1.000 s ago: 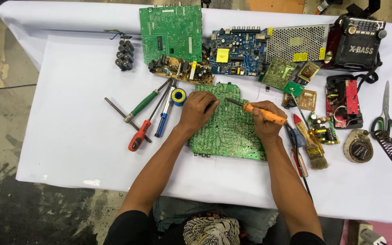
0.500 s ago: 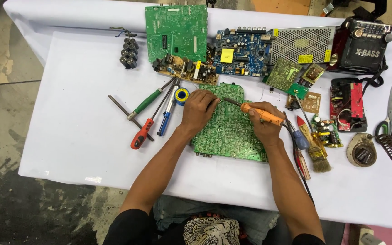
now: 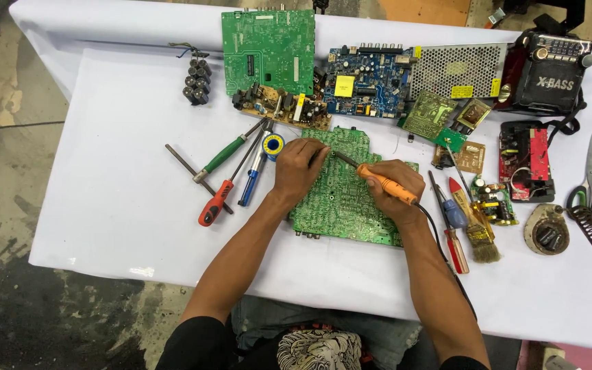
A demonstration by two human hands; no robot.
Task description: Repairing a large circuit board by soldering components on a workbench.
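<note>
- Leftmost, the left hand (image 3: 298,166) lies palm-down, fingers curled, pressing the green rectangular printed circuit board (image 3: 342,199) onto the white cloth-covered table (image 3: 104,205).
- Centrally, the board lies between both hands.
- Rightward, the right hand (image 3: 395,188) grips an orange-handled soldering iron (image 3: 378,181), tip just beside the left fingertips; a slip could likely burn them.

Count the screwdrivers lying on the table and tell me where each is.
4, maybe more hidden. Left of the left hand: green-handled screwdriver, red-handled screwdriver, blue-handled screwdriver. Right of the right hand, beside the brush: red screwdriver.
</note>
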